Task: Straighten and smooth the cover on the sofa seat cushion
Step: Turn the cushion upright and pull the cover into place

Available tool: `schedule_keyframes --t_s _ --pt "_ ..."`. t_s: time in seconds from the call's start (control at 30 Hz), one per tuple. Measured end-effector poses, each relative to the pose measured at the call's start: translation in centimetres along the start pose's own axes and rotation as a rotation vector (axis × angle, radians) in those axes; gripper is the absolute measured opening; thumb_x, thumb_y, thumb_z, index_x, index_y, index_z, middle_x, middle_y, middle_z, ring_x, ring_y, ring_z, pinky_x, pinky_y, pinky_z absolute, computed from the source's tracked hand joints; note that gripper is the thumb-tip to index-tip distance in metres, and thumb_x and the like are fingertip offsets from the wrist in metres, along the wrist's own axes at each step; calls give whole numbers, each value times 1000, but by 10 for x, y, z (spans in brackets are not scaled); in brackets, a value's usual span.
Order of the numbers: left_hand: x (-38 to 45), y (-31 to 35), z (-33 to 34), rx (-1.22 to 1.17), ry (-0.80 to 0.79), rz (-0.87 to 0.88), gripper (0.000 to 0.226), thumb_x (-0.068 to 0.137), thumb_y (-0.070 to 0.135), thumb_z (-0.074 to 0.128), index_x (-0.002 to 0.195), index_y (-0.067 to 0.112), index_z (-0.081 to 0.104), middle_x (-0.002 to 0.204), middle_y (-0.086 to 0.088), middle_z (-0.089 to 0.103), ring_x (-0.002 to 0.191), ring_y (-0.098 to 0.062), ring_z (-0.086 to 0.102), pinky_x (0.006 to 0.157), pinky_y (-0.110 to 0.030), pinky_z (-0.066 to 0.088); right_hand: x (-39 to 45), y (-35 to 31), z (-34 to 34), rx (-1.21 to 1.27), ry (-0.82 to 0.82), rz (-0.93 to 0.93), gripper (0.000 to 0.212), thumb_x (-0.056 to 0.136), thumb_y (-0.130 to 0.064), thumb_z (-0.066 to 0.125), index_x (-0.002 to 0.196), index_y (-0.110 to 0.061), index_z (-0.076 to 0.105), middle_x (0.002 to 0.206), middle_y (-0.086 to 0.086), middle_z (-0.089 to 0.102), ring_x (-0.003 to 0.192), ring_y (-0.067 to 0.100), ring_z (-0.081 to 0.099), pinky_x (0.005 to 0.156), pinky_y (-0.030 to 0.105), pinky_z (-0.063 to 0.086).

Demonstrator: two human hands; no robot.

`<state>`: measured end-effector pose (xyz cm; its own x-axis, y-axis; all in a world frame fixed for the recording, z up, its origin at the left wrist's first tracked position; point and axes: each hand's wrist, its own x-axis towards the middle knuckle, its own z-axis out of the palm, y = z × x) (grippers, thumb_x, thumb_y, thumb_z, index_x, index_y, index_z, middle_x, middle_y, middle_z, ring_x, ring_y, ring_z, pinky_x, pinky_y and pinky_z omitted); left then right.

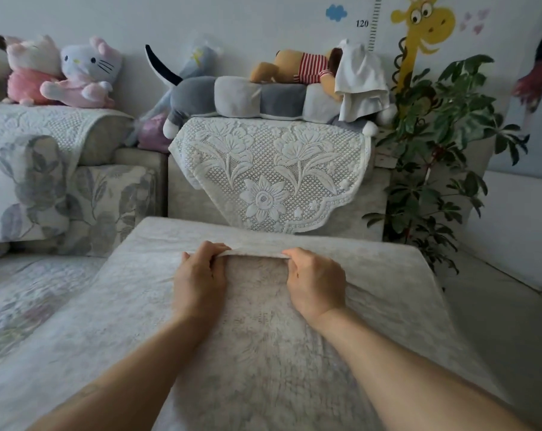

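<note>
Two hands | left hand (199, 279) and right hand (314, 283) both pinch raised fold of cover (254, 251) | seat cushion (372, 269) beneath

Premises: domestic living room; sofa (276, 209) with lace throw; plush toys (77, 73) along its backrest; potted plant (434, 144) beside it; giraffe height chart (419, 35) above it.

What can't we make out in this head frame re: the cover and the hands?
- Fingertips of left hand and right hand: curled under the pinched fold of the cover, head view.
- Cushion surface beneath: hidden by the cover.
- Cover's near edge: cut off by the bottom frame edge.
- Cover's far edge at the backrest: hidden behind the raised fold.
- Head of the striped-shirt plush: hidden by a white cloth.
</note>
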<state>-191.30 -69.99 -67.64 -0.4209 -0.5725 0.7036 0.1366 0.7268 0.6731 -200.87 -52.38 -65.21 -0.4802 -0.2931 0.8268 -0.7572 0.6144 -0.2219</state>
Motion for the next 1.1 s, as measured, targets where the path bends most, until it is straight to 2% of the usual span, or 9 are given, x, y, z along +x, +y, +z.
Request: schedule_keyframes --t_s 0.13,0.23,0.37,0.43,0.53,0.63,0.77,0.93,1.1 --pt "-4 -9 8 4 -35 -11 11 99 9 69 97 18 73 86 37 62 84 15 59 104 -66 48 -11 8 10 13 -38 39 17 89 -10 77 102 -19 81 72 3 75 59 29 70 52 31 50" --pt "-5 -12 18 18 -42 -13 11 100 9 67 97 18 73 86 34 62 86 12 59 105 -64 47 -13 15 19 14 -35 74 17 88 -9 78 102 -19 81 73 3 76 60 30 70 53 31 51" --pt "-8 -26 32 60 -70 15 11 101 9 67 98 19 72 88 28 65 83 -21 66 109 -32 37 -15 26 31 13 -86 104 16 91 -10 75 103 -19 81 77 6 77 65 34 72 56 36 55" --pt "-10 -36 35 58 -74 -16 12 102 9 65 99 18 73 89 24 67 82 -24 68 109 -16 23 -15 27 39 17 -95 106 16 90 -11 76 102 -20 81 77 5 77 66 34 72 56 35 54" --pt "-11 -50 42 54 -94 -61 12 103 11 64 100 18 73 90 22 70 82 -19 68 117 -28 20 -17 27 55 1 -89 111 16 88 -10 78 100 -20 82 74 4 76 62 32 71 54 31 50" --pt "-10 -60 52 50 -96 -72 12 104 13 64 100 21 72 90 22 70 84 -22 67 110 -10 16 -19 35 66 -9 -97 124 17 88 -9 78 101 -20 82 73 6 76 62 34 70 54 32 49" --pt "-12 -73 66 49 -105 -83 10 103 13 65 99 18 73 88 13 74 77 -18 67 115 -34 25 -20 42 80 -23 -183 162 19 96 -15 70 110 -22 81 86 6 79 77 34 73 62 34 51" --pt "-12 -93 81 56 -136 -132 11 104 16 64 98 20 72 86 13 73 78 -15 66 116 -32 21 -23 53 100 -38 -287 226 26 103 -21 60 122 -27 76 100 5 79 91 32 73 70 34 51" --pt "-16 -106 90 72 -133 -101 9 103 15 67 99 19 73 87 12 74 78 -19 65 98 -31 34 -30 61 114 -38 -241 191 23 101 -17 63 117 -24 78 89 2 79 77 28 72 60 28 44"
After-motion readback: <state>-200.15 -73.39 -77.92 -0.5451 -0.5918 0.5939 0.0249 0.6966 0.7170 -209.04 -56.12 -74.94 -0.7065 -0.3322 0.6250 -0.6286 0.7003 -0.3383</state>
